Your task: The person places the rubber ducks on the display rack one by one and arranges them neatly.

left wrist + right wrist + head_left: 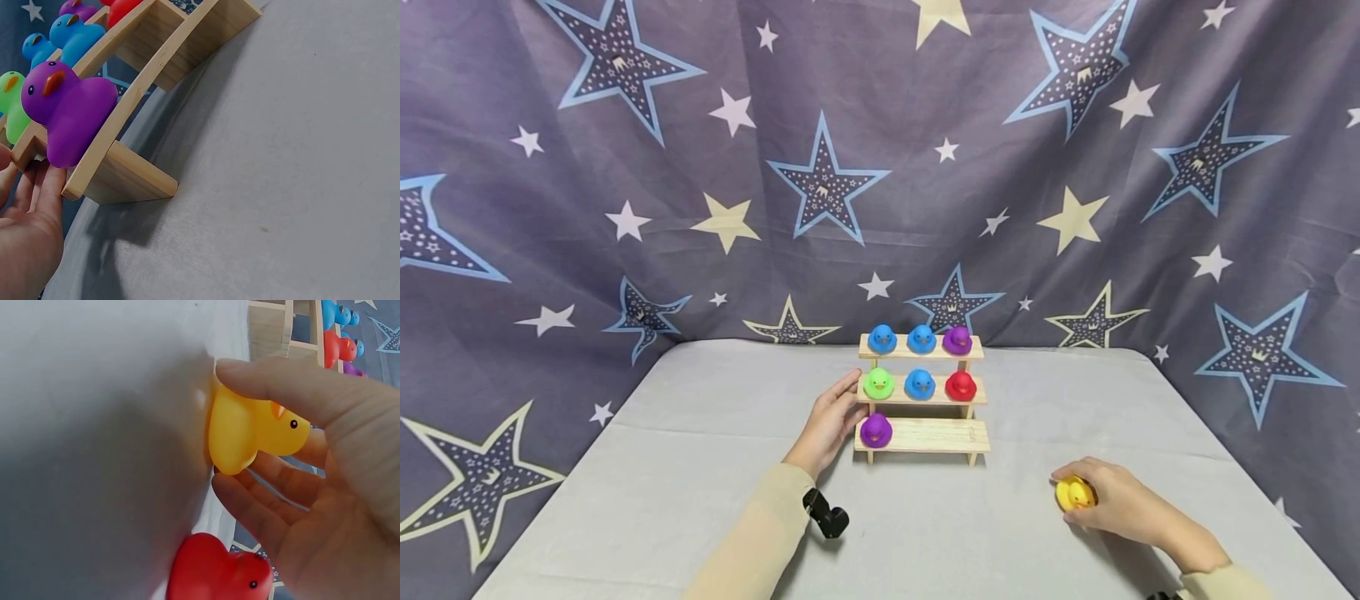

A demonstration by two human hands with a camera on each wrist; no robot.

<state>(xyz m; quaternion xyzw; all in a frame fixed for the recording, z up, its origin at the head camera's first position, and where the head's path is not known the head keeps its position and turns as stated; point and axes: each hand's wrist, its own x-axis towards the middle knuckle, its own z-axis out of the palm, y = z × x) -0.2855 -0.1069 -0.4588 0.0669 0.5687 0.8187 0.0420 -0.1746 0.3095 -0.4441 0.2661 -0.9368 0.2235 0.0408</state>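
Observation:
A three-tier wooden stand [936, 437] faces me at the middle of the table. My left hand [827, 425] grips its left end at the middle tier, thumb and fingers around the board's end in the left wrist view. Over on the right, my right hand [1123, 502] holds a yellow rubber duck [234, 431] between thumb and fingers, low at the table. A purple duck [876, 431] sits at the left of the bottom tier. The middle tier carries a green duck [878, 383], a blue duck [920, 384] and a red duck [961, 386].
On the top tier stand two blue ducks, one at the left end [882, 339], and a purple duck [957, 340] at the right. Another red duck [209, 569] shows beside my right hand in the right wrist view. A star-patterned curtain [880, 167] hangs behind the grey-white table [700, 433].

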